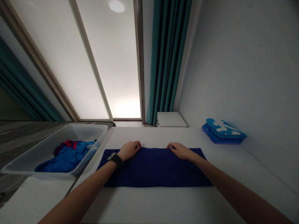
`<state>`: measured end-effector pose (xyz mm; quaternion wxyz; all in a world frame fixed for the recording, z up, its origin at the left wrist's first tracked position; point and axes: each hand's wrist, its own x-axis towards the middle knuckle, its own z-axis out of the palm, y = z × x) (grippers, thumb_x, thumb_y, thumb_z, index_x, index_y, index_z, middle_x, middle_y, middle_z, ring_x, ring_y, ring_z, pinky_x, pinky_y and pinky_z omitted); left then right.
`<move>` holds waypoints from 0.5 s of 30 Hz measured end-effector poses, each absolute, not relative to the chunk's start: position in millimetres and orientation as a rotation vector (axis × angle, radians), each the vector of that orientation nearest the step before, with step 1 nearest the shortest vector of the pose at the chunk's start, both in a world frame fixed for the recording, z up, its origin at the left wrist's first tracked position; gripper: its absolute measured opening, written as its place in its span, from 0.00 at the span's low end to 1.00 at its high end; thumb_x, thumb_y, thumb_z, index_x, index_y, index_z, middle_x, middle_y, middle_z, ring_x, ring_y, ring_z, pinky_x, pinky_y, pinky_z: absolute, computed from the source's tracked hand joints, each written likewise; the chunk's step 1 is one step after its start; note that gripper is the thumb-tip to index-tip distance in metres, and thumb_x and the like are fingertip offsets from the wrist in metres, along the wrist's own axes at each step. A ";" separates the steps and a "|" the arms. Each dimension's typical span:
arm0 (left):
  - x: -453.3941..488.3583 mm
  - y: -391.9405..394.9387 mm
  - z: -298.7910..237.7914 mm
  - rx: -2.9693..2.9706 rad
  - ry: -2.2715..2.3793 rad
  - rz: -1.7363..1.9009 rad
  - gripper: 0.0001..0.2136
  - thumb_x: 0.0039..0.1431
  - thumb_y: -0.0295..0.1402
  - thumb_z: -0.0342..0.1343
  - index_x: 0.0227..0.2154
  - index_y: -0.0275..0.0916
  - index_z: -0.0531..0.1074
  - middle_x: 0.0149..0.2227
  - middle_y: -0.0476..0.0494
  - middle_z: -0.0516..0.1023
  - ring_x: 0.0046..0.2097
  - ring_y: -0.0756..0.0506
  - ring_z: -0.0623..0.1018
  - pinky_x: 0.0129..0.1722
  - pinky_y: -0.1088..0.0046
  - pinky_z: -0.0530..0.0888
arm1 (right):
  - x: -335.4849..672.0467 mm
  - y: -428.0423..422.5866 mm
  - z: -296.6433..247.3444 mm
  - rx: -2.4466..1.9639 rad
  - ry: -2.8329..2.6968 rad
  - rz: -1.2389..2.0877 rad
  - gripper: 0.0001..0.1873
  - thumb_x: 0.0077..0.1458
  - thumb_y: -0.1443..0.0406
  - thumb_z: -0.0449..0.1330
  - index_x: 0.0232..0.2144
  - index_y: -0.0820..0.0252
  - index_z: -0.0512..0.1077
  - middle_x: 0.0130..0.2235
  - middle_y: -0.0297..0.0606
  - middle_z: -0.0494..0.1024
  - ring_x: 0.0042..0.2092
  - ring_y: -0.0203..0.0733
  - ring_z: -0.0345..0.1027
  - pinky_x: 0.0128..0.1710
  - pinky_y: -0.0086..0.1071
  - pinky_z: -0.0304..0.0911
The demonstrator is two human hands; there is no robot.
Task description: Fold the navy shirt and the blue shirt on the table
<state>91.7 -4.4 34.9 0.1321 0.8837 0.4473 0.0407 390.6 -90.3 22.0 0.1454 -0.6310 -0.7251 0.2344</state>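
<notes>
A navy blue cloth [158, 171], possibly a folded garment, lies flat in a wide rectangle on the white table [149, 203]. At its far edge, left of the middle, my left hand [129, 149] has its fingers curled and pinched on the fabric. My right hand [180, 150] pinches the same edge farther right, thumb and fingers together. A dark watch is on my left wrist, and a small pale patch [111, 156] shows on the cloth beside it. Parts of the cloth's left and right sides are hidden under my forearms.
To the left stands a translucent plastic bin [23, 165] with blue clothing [65, 158] and red clothing [70, 143] inside. Folded blue items [223, 132] are stacked at the right by the wall. Beyond the table are a white cabinet [171, 119] and a teal curtain [169, 62].
</notes>
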 end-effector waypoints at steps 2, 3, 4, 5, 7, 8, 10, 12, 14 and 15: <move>90.4 -7.4 32.3 2.629 1.331 0.098 0.12 0.65 0.39 0.45 0.41 0.43 0.73 0.39 0.41 0.80 0.41 0.39 0.79 0.38 0.66 0.70 | 390.6 -89.0 15.3 -1.835 -2.134 0.603 0.15 0.58 0.70 0.50 0.42 0.56 0.74 0.45 0.41 0.78 0.47 0.45 0.71 0.48 0.36 0.62; 89.2 -8.4 31.8 2.658 1.333 0.090 0.13 0.66 0.39 0.44 0.41 0.43 0.72 0.39 0.41 0.80 0.41 0.39 0.78 0.37 0.66 0.70 | 390.7 -89.0 12.6 -1.847 -2.137 0.574 0.15 0.59 0.69 0.50 0.43 0.56 0.74 0.45 0.41 0.78 0.47 0.45 0.71 0.48 0.36 0.62; 88.0 -9.0 31.7 2.685 1.335 0.082 0.13 0.66 0.39 0.44 0.41 0.43 0.72 0.39 0.41 0.79 0.41 0.39 0.78 0.37 0.66 0.69 | 390.8 -89.2 10.4 -1.855 -2.136 0.550 0.15 0.59 0.68 0.50 0.43 0.55 0.74 0.46 0.41 0.78 0.47 0.45 0.71 0.47 0.36 0.62; 87.1 -9.4 32.0 2.712 1.337 0.072 0.13 0.67 0.39 0.44 0.40 0.43 0.72 0.40 0.41 0.79 0.40 0.40 0.78 0.36 0.66 0.69 | 391.0 -89.5 8.8 -1.856 -2.135 0.534 0.15 0.60 0.68 0.50 0.43 0.55 0.74 0.46 0.41 0.78 0.47 0.45 0.71 0.47 0.36 0.62; 87.0 -10.1 33.6 2.776 1.335 0.075 0.14 0.68 0.39 0.42 0.38 0.42 0.72 0.39 0.41 0.79 0.40 0.41 0.78 0.38 0.66 0.68 | 391.0 -90.2 8.3 -1.831 -2.145 0.527 0.14 0.61 0.67 0.50 0.43 0.56 0.73 0.46 0.41 0.78 0.48 0.45 0.71 0.47 0.35 0.62; 88.3 -11.0 34.8 2.806 1.332 0.095 0.16 0.68 0.40 0.41 0.36 0.41 0.72 0.39 0.42 0.79 0.40 0.42 0.78 0.40 0.66 0.68 | 390.3 -90.5 9.5 -1.816 -2.154 0.529 0.14 0.61 0.67 0.49 0.43 0.56 0.73 0.46 0.41 0.78 0.48 0.44 0.71 0.47 0.35 0.62; 94.2 -14.3 37.9 2.846 1.310 0.166 0.19 0.70 0.40 0.37 0.35 0.40 0.72 0.37 0.42 0.78 0.42 0.42 0.76 0.43 0.64 0.66 | 386.6 -91.7 14.6 -1.832 -2.167 0.528 0.16 0.63 0.65 0.46 0.43 0.57 0.73 0.45 0.41 0.79 0.46 0.45 0.71 0.46 0.35 0.62; 104.1 -20.3 40.1 2.868 1.258 0.251 0.20 0.70 0.42 0.36 0.37 0.40 0.72 0.38 0.42 0.77 0.43 0.42 0.75 0.45 0.63 0.65 | 378.5 -93.8 21.8 -1.916 -2.173 0.471 0.18 0.65 0.61 0.44 0.43 0.57 0.73 0.44 0.43 0.78 0.45 0.46 0.71 0.43 0.37 0.62; 116.7 -28.0 39.5 2.888 1.192 0.325 0.19 0.69 0.44 0.39 0.42 0.40 0.71 0.40 0.42 0.76 0.44 0.41 0.74 0.46 0.62 0.64 | 366.6 -96.6 28.2 -2.001 -2.185 0.320 0.20 0.66 0.56 0.44 0.44 0.57 0.72 0.44 0.45 0.77 0.45 0.49 0.71 0.42 0.38 0.62; 123.2 -32.0 37.8 2.900 1.166 0.356 0.18 0.68 0.45 0.40 0.45 0.40 0.70 0.42 0.41 0.76 0.45 0.41 0.73 0.46 0.61 0.64 | 359.9 -98.0 30.1 -2.016 -2.199 0.220 0.21 0.65 0.55 0.44 0.45 0.57 0.72 0.44 0.46 0.77 0.46 0.50 0.70 0.43 0.39 0.61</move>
